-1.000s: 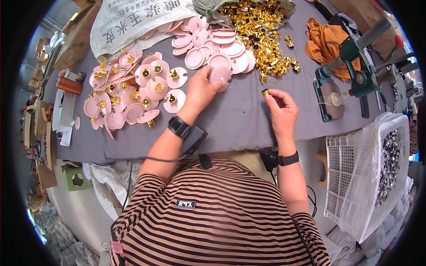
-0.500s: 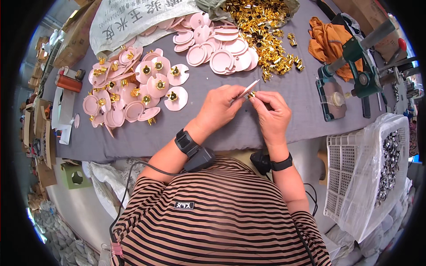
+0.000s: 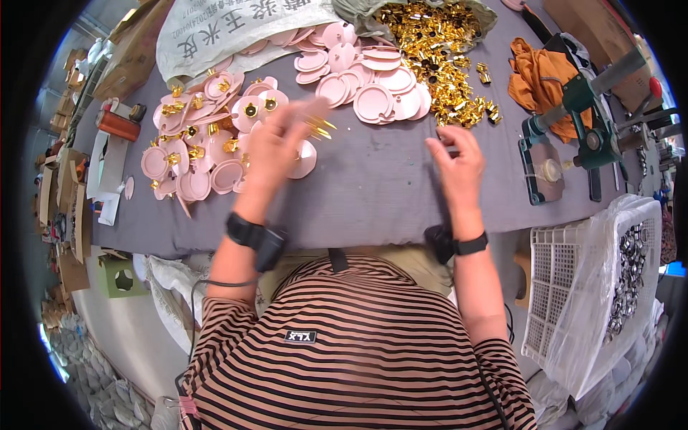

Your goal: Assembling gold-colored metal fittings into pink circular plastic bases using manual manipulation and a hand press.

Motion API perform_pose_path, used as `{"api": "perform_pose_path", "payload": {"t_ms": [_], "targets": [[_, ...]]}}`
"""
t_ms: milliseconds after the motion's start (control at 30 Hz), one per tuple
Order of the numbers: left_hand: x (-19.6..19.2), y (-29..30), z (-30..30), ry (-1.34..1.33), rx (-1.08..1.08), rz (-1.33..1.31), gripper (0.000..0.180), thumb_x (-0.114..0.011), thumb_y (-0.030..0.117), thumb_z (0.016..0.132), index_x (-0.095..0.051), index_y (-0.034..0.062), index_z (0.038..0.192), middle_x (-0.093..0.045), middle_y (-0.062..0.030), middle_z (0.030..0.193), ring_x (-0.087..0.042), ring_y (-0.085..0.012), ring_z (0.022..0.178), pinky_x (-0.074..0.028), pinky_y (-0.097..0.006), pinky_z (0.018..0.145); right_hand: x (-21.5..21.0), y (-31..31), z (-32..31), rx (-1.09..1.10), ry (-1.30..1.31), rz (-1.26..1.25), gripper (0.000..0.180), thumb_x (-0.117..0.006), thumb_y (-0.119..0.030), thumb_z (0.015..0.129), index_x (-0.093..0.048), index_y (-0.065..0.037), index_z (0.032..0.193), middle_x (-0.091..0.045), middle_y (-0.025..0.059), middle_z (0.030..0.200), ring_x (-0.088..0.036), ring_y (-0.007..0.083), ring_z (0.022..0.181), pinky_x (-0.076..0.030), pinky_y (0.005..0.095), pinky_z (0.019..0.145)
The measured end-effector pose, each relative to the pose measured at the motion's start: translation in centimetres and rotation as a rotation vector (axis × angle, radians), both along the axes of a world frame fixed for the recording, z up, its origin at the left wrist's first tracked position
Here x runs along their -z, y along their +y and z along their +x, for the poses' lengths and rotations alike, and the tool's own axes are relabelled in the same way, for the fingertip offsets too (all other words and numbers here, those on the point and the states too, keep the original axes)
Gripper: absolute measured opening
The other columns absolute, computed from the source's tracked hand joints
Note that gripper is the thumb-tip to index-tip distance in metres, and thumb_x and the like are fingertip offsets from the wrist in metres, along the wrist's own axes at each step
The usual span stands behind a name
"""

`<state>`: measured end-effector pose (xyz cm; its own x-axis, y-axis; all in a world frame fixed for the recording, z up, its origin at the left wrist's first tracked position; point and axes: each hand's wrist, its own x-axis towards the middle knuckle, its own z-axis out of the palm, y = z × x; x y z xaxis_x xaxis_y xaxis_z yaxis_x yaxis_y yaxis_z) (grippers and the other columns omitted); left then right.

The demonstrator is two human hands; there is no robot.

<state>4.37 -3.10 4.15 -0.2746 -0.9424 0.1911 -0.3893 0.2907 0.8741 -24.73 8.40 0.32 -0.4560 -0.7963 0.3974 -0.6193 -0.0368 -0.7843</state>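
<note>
My left hand (image 3: 271, 154), blurred by motion, grips a round pink disc (image 3: 315, 109) with a gold metal clip (image 3: 321, 129) on it. It is over the right side of a heap of pink discs fitted with gold clips (image 3: 226, 176). My right hand (image 3: 460, 163) holds nothing; its thumb and fingers are apart. Just beyond its fingertips is a pile of loose gold clips (image 3: 459, 100). Between the two hands, farther back, a stack of plain pink discs (image 3: 374, 103) lies on the grey cloth (image 3: 373, 186).
A green hand press (image 3: 584, 143) stands at the right beside an orange cloth (image 3: 541, 79). A white plastic crate (image 3: 555, 287) with silvery metal parts is at the lower right. A printed sack (image 3: 208, 36) lies at the back left.
My left hand has carried the pink disc with its gold clip leftward to the fitted heap. My right hand has let go of the clip and moved slightly right, toward the gold pile.
</note>
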Motion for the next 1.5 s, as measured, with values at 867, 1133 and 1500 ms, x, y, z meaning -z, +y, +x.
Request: {"api": "perform_pose_path", "payload": {"t_ms": [867, 1133, 1500], "targets": [[4.0, -1.0, -9.4, -0.078, 0.153, -0.182, 0.023, -0.062, 0.016, 0.097, -0.069, 0.0015, 0.113, -0.072, -0.0179, 0.089, -0.070, -0.0300, 0.078, -0.053, -0.037, 0.073, 1.0, 2.1, -0.8, 0.035, -0.029, 0.093, 0.031, -0.078, 0.000, 0.078, -0.071, -0.003, 0.109, -0.070, 0.0102, 0.101, -0.069, 0.0205, 0.085, -0.057, 0.0306, 0.079], [1.6, 4.4, -10.6, 0.218, 0.279, 0.236, 0.026, -0.062, 0.016, 0.096, -0.068, 0.0025, 0.118, -0.074, -0.0130, 0.093, -0.070, -0.0154, 0.084, -0.053, -0.030, 0.075, -2.0, 1.0, 3.5, -0.129, -0.027, -0.210, 0.029, -0.078, 0.001, 0.079, -0.071, -0.001, 0.107, -0.071, 0.0119, 0.104, -0.071, 0.0190, 0.083, -0.059, 0.0285, 0.074], [2.3, 6.7, -10.0, -0.010, 0.352, -0.279, 0.024, -0.064, 0.006, 0.091, -0.065, 0.0058, 0.116, -0.070, -0.0169, 0.095, -0.067, -0.0372, 0.086, -0.054, -0.044, 0.073, -1.0, 2.1, 4.0, -0.114, -0.425, -0.048, 0.024, -0.077, -0.002, 0.084, -0.072, 0.002, 0.108, -0.073, 0.0108, 0.095, -0.070, 0.0161, 0.077, -0.058, 0.0271, 0.070]]}}
